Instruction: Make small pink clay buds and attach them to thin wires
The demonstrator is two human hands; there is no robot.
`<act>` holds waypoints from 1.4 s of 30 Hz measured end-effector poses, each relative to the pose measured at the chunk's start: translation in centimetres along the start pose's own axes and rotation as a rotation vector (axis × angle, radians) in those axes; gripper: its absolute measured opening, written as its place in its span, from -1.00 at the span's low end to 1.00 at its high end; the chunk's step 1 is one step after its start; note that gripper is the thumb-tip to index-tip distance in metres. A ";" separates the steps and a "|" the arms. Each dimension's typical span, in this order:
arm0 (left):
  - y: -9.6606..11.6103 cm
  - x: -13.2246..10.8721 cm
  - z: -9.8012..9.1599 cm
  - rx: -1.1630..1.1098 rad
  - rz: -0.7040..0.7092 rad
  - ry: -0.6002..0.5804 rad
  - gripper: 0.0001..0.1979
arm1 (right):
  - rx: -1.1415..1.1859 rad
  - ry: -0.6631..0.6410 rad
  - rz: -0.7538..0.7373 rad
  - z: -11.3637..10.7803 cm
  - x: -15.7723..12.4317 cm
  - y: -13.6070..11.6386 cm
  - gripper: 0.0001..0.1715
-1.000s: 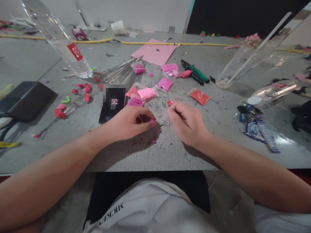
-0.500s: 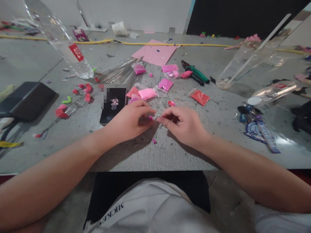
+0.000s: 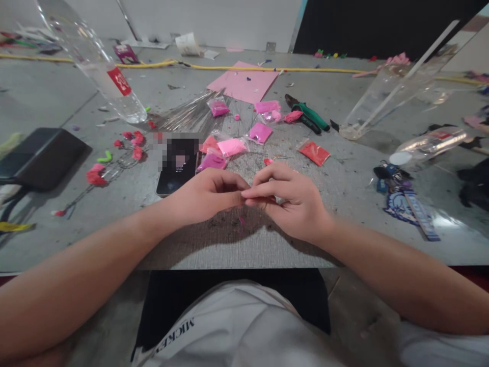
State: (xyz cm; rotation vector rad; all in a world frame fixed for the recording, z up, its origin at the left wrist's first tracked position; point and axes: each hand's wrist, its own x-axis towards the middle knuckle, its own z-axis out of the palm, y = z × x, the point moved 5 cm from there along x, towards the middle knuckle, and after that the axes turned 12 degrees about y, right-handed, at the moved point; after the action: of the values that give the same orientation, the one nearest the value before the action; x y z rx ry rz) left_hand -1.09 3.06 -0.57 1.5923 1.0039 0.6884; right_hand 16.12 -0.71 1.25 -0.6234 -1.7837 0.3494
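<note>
while my left hand point(image 3: 210, 194) and right hand point(image 3: 296, 204) meet at the fingertips, i cannot tell whether either grip holds anything; a small red piece point(image 3: 268, 161) lies at one o'clock, nearer my right.

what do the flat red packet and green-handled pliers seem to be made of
The flat red packet looks like glossy, clear plastic film, from its see-through edge; the filling may be clay. The green-handled pliers have a dull, dark, probably metal head; the two-tone handles look moulded, perhaps plastic or rubber.
</note>
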 end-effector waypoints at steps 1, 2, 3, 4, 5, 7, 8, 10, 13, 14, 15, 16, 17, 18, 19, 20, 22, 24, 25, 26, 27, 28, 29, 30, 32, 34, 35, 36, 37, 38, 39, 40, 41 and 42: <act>-0.2 0.0 0.0 -0.017 -0.024 -0.006 -0.83 | -0.008 0.002 0.005 0.0 0.0 0.0 -0.83; -0.3 -0.1 0.0 -0.032 -0.044 -0.009 -0.82 | -0.018 0.004 0.001 0.0 0.0 -0.1 -0.82; -0.4 -0.1 0.0 -0.045 -0.061 -0.010 -0.82 | -0.031 0.008 -0.015 0.0 0.0 -0.2 -0.83; -0.5 -0.1 -0.1 -0.054 -0.075 -0.009 -0.83 | -0.047 0.014 -0.041 0.0 0.1 -0.3 -0.85; -0.6 -0.1 -0.1 -0.056 -0.086 -0.007 -0.84 | -0.063 0.018 -0.072 0.0 0.1 -0.4 -0.87; -0.6 -0.1 -0.1 -0.047 -0.090 0.003 -0.85 | -0.092 0.026 -0.124 -0.1 0.3 -0.7 -0.88; -0.6 -0.1 -0.1 -0.043 -0.085 0.009 -0.86 | -0.104 0.024 -0.142 -0.1 0.3 -0.8 -0.87; -0.5 0.0 -0.1 -0.045 -0.068 0.017 -0.85 | -0.124 0.011 -0.168 0.0 0.4 -0.9 -0.85; -0.3 -0.1 0.1 -0.034 -0.053 0.017 -0.84 | -0.147 -0.006 -0.179 0.0 0.4 -1.0 -0.82; -0.2 -0.1 0.1 -0.022 -0.046 0.018 -0.85 | -0.151 -0.004 -0.177 0.0 0.4 -0.9 -0.82; -0.2 -0.1 0.1 -0.007 -0.034 0.021 -0.85 | -0.154 0.000 -0.171 0.0 0.4 -0.9 -0.83; -0.1 0.0 0.1 0.007 -0.021 0.024 -0.84 | -0.154 0.003 -0.165 0.0 0.4 -0.8 -0.83; -0.1 0.0 0.0 0.019 -0.008 0.027 -0.83 | -0.153 0.006 -0.162 0.1 0.4 -0.8 -0.84; -0.1 0.0 0.0 0.029 0.005 0.029 -0.81 | -0.151 0.007 -0.158 0.1 0.4 -0.8 -0.84; -0.1 0.1 0.0 0.039 0.017 0.030 -0.79 | -0.145 0.006 -0.153 0.1 0.4 -0.7 -0.85; -0.1 0.1 0.0 0.050 0.025 0.030 -0.78 | -0.137 0.004 -0.146 0.1 0.5 -0.7 -0.86; 0.0 0.2 -0.1 0.074 0.045 0.032 -0.79 | -0.116 0.003 -0.107 0.0 0.6 -0.6 -0.91; 0.3 0.1 -0.2 0.107 0.100 0.045 -0.80 | -0.094 -0.008 -0.005 -0.1 0.7 -0.2 -0.97; 0.6 0.1 -0.3 0.132 0.143 0.058 -0.81 | -0.081 -0.016 0.067 -0.1 0.7 0.0 -0.96; 1.0 0.0 -0.4 0.165 0.195 0.072 -0.83 | -0.065 -0.026 0.145 -0.1 0.7 0.3 -0.92; 1.3 -0.1 -0.5 0.205 0.251 0.090 -0.84 | -0.044 -0.036 0.225 -0.1 0.6 0.6 -0.87; 1.7 -0.3 -0.5 0.250 0.306 0.107 -0.85 | -0.018 -0.044 0.302 0.0 0.5 0.9 -0.82; 2.0 -0.4 -0.6 0.297 0.354 0.121 -0.85 | 0.016 -0.044 0.373 0.0 0.4 1.1 -0.77; 2.3 -0.6 -0.6 0.338 0.396 0.132 -0.85 | 0.055 -0.040 0.440 0.1 0.2 1.4 -0.72; 2.7 -0.8 -0.5 0.389 0.458 0.149 -0.84 | 0.149 -0.026 0.571 0.3 -0.1 2.0 -0.63; 2.9 -0.9 -0.4 0.415 0.503 0.160 -0.82 | 0.261 -0.023 0.688 0.6 -0.4 2.6 -0.56; 2.9 -0.9 -0.4 0.431 0.523 0.164 -0.82 | 0.322 -0.028 0.734 0.7 -0.4 2.9 -0.53; 2.9 -0.9 -0.4 0.453 0.545 0.168 -0.80 | 0.384 -0.031 0.768 0.8 -0.4 3.1 -0.49; 2.8 -0.9 -0.4 0.484 0.563 0.163 -0.79 | 0.445 -0.026 0.789 0.8 -0.3 3.2 -0.46; 2.7 -0.8 -0.4 0.517 0.576 0.141 -0.78 | 0.501 -0.016 0.803 0.8 -0.1 3.4 -0.44; 2.5 -0.8 -0.3 0.548 0.585 0.096 -0.79 | 0.550 0.001 0.810 0.7 0.0 3.5 -0.44; 2.1 -0.7 -0.3 0.579 0.587 0.030 -0.81 | 0.591 0.020 0.817 0.7 0.2 3.5 -0.45; 1.8 -0.7 -0.2 0.609 0.584 -0.051 -0.83 | 0.622 0.038 0.825 0.6 0.3 3.6 -0.47; 1.4 -0.7 -0.2 0.633 0.582 -0.133 -0.84 | 0.642 0.048 0.837 0.6 0.3 3.6 -0.48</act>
State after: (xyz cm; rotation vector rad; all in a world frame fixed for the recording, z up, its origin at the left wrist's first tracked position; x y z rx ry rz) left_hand -1.25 2.43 0.85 2.5049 0.6837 0.6656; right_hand 16.36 2.46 -0.62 -0.8609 -1.1733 1.3928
